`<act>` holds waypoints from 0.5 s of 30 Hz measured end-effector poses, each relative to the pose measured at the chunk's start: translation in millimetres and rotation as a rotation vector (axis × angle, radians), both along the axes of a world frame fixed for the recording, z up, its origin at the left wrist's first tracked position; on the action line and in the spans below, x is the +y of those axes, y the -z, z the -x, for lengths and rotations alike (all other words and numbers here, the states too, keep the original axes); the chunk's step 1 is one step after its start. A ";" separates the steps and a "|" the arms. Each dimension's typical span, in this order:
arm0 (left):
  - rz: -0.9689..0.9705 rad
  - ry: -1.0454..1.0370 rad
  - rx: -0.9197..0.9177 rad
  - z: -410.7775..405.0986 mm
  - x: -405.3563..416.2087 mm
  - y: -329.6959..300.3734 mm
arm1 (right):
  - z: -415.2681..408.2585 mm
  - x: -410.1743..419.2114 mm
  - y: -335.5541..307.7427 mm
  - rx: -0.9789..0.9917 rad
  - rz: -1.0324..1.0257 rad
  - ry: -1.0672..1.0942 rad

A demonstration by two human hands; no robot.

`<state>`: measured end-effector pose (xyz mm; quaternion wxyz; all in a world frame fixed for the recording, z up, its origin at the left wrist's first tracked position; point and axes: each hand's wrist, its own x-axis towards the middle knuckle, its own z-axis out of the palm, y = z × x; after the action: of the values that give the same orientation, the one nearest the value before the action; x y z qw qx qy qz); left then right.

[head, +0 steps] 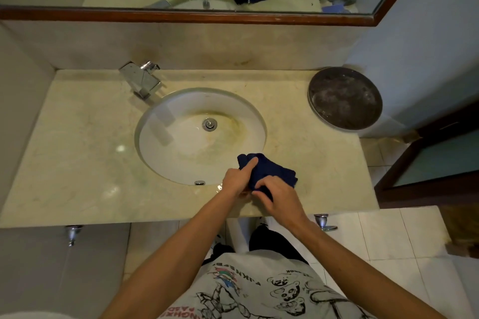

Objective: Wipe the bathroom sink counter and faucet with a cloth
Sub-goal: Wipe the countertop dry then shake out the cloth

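Observation:
A dark blue cloth [269,169] is bunched over the front rim of the sink, right of centre. My left hand [237,179] grips its left side with the index finger stretched across the fabric. My right hand [278,197] clutches the cloth's near edge. The beige marble counter [77,163] surrounds a white oval sink [181,147] with yellowish stains near the drain [209,124]. A square chrome faucet [141,80] stands at the back left of the basin.
A round dark metal tray [344,98] sits at the counter's back right corner. A wood-framed mirror [181,15] runs along the wall above the backsplash. A dark door frame [425,163] stands to the right. White floor tiles lie below.

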<state>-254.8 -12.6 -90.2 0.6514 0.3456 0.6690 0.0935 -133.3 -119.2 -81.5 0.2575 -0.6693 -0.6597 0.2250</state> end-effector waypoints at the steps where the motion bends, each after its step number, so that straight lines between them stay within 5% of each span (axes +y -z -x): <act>1: -0.064 -0.012 -0.001 1.9 -4.7 5.9 | 6.9 -2.1 -1.1 0.056 0.063 -0.037; 5: -0.176 -0.036 -0.053 16.2 -22.3 16.1 | 8.2 1.3 -3.0 0.226 0.075 0.082; 8: -0.168 -0.069 -0.087 25.8 -29.3 20.6 | -23.0 25.6 6.9 0.094 0.084 0.248; 12: -0.196 -0.076 -0.078 28.5 -37.1 18.8 | -51.4 60.8 21.1 -0.086 0.412 0.001; 15: -0.214 -0.073 -0.029 27.0 -39.3 13.6 | -53.5 70.2 28.0 -0.171 0.396 -0.064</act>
<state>-281.8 -51.8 -103.8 0.6168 0.3869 0.6578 0.1931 -79.8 -49.1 -109.5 0.0566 -0.7022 -0.6430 0.3006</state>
